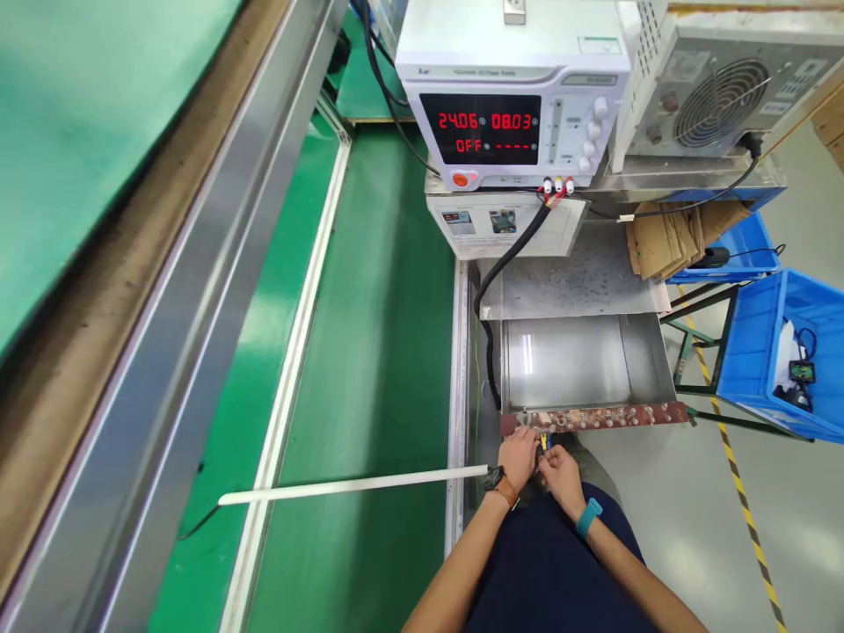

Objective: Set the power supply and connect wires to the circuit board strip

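**Both hands closed around a small yellow part below the terminal strip**

A small yellow part (543,442) is pinched between the curled fingers of the left hand (519,456) and the right hand (560,469), just under the brown terminal strip (593,417) edging the metal tray (580,360). Both forearms are angled inward, wrists nearly touching. 24.06 and 08.03 are shown on the power supply (511,97) above.

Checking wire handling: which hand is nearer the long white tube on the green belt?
Left. The left hand is just past the white tube's right end; the right hand is farther right, beyond it.
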Demonstrator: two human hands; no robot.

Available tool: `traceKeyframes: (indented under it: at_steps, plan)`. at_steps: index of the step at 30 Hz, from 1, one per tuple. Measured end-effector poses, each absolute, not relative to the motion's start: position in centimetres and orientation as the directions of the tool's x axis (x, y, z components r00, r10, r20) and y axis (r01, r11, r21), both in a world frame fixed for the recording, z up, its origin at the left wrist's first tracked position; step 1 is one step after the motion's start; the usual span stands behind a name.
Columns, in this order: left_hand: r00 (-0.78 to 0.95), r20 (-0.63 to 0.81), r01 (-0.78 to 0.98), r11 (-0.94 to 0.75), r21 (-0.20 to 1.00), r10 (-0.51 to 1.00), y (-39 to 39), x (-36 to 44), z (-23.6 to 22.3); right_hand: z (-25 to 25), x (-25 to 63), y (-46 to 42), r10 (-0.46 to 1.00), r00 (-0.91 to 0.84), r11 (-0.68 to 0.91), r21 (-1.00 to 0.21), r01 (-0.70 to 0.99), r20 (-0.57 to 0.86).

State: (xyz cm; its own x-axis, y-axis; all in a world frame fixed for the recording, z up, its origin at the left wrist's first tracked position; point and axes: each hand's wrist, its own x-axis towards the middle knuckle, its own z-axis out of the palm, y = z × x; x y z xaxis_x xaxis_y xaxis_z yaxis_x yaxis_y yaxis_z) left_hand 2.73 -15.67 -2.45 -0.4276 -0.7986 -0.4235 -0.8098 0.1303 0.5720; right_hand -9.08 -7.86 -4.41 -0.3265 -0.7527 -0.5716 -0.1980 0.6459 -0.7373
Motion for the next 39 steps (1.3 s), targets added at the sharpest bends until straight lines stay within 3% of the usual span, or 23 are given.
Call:
traceKeyframes:
  at_steps: [10,18,27,31,35,39]
  plan:
    - [-0.486,-0.368,-0.812,0.254,0.526,-0.793,-15.9,3.4,-2.6,-3.5,-8.6,-8.0,-0.846,-0.372,0.507,-0.791,-0.343,-0.381]
    - [-0.584,-0.324,-0.757,0.355,0.549,-0.744,-16.5,4.3,-3.3,-4.4,-8.6,-8.1,-0.863,-0.352,0.472,-0.827,-0.305,-0.362]
    - [-0.658,-0.281,-0.714,0.461,0.527,-0.698,-17.5,4.4,-3.6,-4.1,-9.3,-9.6,-0.895,-0.321,0.431,-0.786,-0.444,-0.309]
    - [-0.597,-0.285,-0.752,0.401,0.523,-0.75,-17.3,4.8,-3.4,-4.4,-9.4,-10.4,-0.901,-0.317,0.42,-0.774,-0.473,-0.296]
    - [-0.411,-0.319,-0.841,0.221,0.493,-0.854,-16.5,4.7,-2.9,-4.4,-9.7,-10.6,-0.895,-0.325,0.431,-0.779,-0.456,-0.305]
    - [-0.351,-0.402,-0.853,0.112,0.51,-0.846,-16.3,4.0,-2.5,-4.5,-10.0,-10.3,-0.896,-0.312,0.432,-0.786,-0.442,-0.317]
